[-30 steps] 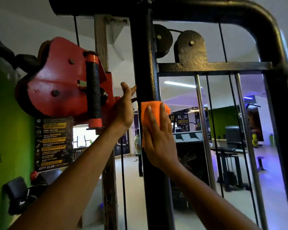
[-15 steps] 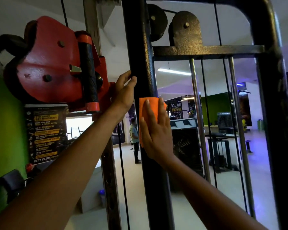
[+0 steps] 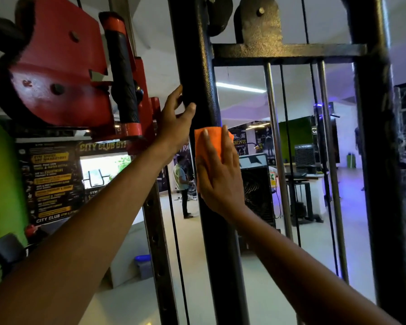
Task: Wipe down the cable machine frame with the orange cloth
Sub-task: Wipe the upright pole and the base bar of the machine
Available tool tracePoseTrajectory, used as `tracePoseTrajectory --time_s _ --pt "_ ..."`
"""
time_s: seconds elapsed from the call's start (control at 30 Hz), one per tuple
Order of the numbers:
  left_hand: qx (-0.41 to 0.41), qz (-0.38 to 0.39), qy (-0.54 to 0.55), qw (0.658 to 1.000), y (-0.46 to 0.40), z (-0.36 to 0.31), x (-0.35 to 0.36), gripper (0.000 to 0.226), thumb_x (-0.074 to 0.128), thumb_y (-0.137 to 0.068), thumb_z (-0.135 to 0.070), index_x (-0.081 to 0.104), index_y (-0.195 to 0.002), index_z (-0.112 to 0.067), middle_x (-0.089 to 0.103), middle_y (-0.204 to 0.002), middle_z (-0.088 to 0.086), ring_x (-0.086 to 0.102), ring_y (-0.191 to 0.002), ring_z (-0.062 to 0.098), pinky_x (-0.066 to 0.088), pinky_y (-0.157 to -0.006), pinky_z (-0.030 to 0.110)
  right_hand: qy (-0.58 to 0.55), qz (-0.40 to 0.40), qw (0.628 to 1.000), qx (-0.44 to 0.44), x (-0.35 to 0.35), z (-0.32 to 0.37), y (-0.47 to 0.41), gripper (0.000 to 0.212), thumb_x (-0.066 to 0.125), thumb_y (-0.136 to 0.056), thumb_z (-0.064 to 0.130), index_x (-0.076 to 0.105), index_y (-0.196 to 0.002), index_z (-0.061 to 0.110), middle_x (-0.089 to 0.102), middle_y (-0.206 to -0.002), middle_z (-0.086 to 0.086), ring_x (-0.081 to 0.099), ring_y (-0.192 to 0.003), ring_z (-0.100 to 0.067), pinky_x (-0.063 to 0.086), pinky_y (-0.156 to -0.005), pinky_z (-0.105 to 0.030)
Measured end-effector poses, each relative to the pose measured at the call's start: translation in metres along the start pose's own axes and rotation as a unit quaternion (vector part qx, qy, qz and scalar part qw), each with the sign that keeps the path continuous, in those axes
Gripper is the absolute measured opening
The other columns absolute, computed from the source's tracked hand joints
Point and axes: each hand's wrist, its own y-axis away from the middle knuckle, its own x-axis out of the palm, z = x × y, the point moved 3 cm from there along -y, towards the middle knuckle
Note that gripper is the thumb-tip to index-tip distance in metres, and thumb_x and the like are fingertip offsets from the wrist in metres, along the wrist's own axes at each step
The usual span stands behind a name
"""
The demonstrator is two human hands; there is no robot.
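The cable machine frame's black upright post (image 3: 220, 266) runs through the middle of the head view. My right hand (image 3: 220, 181) lies flat on the post with straight fingers and presses the orange cloth (image 3: 210, 141) against its front face. The cloth's upper part shows above my fingertips; the rest is hidden under my palm. Just above and left of the cloth, my left hand (image 3: 174, 123) holds the post, with the thumb on the front and the fingers round the left side.
A red pulley carriage (image 3: 56, 73) with a black-gripped handle (image 3: 122, 73) hangs close on the left. Chrome guide rods (image 3: 275, 137) and cables run behind the post; a second black upright (image 3: 373, 160) stands right. A person (image 3: 182, 181) stands far off on the gym floor.
The view has tilted down, so the frame sits higher in the picture. My right hand slid the cloth slightly down the post. My left hand went from open fingers to holding the post.
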Motion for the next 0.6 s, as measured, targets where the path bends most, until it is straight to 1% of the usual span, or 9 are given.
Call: tracePoseTrajectory --time_s 0.1,0.13,0.23,0.3,0.4,0.5,0.6 --pt "0.003 0.011 -0.005 1.0 0.001 0.005 -0.001 0.052 0.055 -0.113 -0.023 0.04 -0.163 -0.029 0.045 -0.165 0.0 0.044 -0.151 0.019 0.046 -0.12 0.039 0.021 -0.009 1.0 -0.01 0.003 0.001 -0.009 0.071 0.045 -0.113 0.046 0.011 -0.174 0.037 -0.014 -0.182 0.001 -0.001 -0.168 -0.034 0.037 -0.123 -0.066" --pt "0.004 0.014 -0.005 1.0 0.002 0.007 0.0 0.053 0.054 -0.113 -0.023 0.039 -0.163 -0.03 0.045 -0.164 -0.001 0.044 -0.151 0.018 0.045 -0.12 0.038 0.023 -0.013 1.0 -0.008 0.004 0.001 0.0 0.071 0.047 -0.114 0.043 0.011 -0.174 0.035 -0.014 -0.182 0.001 -0.001 -0.169 -0.034 0.038 -0.123 -0.066" --pt "0.003 0.022 -0.002 1.0 0.008 0.017 0.001 0.054 0.055 -0.112 -0.024 0.038 -0.163 -0.034 0.046 -0.162 -0.004 0.045 -0.148 0.016 0.046 -0.119 0.041 0.019 -0.016 1.0 0.009 0.01 -0.005 0.056 0.073 0.054 -0.113 0.037 0.015 -0.174 0.03 -0.012 -0.182 0.0 -0.001 -0.169 -0.033 0.043 -0.119 -0.065" --pt "0.001 0.028 -0.004 1.0 0.012 0.024 0.002 0.057 0.055 -0.112 -0.026 0.034 -0.165 -0.035 0.045 -0.163 -0.003 0.044 -0.149 0.016 0.047 -0.118 0.04 0.017 -0.009 1.0 0.011 0.013 -0.009 0.083 0.074 0.056 -0.113 0.035 0.016 -0.174 0.028 -0.011 -0.183 -0.002 -0.001 -0.169 -0.032 0.044 -0.118 -0.066" --pt "-0.01 0.041 -0.005 0.999 0.016 0.03 0.003 0.061 0.055 -0.113 -0.03 0.029 -0.167 -0.036 0.043 -0.165 0.0 0.043 -0.15 0.015 0.047 -0.116 0.036 0.017 -0.001 1.0 0.021 0.009 -0.007 0.068 0.073 0.053 -0.113 0.04 0.014 -0.174 0.033 -0.013 -0.182 0.001 0.002 -0.168 -0.034 0.046 -0.117 -0.066" --pt "-0.019 0.041 -0.003 0.999 0.02 0.032 0.004 0.062 0.055 -0.113 -0.032 0.028 -0.168 -0.037 0.043 -0.166 0.001 0.047 -0.144 0.01 0.048 -0.113 0.032 0.017 -0.006 0.999 0.031 0.007 0.001 0.038 0.073 0.052 -0.113 0.042 0.01 -0.174 0.038 -0.015 -0.182 0.003 0.006 -0.167 -0.034 0.047 -0.115 -0.065" --pt "-0.014 0.027 0.0 1.0 0.021 0.034 0.005 0.061 0.056 -0.112 -0.029 0.03 -0.167 -0.034 0.045 -0.165 0.001 0.045 -0.149 0.013 0.05 -0.104 0.022 0.018 -0.009 0.999 0.032 0.01 0.0 0.051 0.073 0.051 -0.114 0.04 0.011 -0.174 0.035 -0.013 -0.182 0.0 0.004 -0.168 -0.034 0.043 -0.119 -0.065"
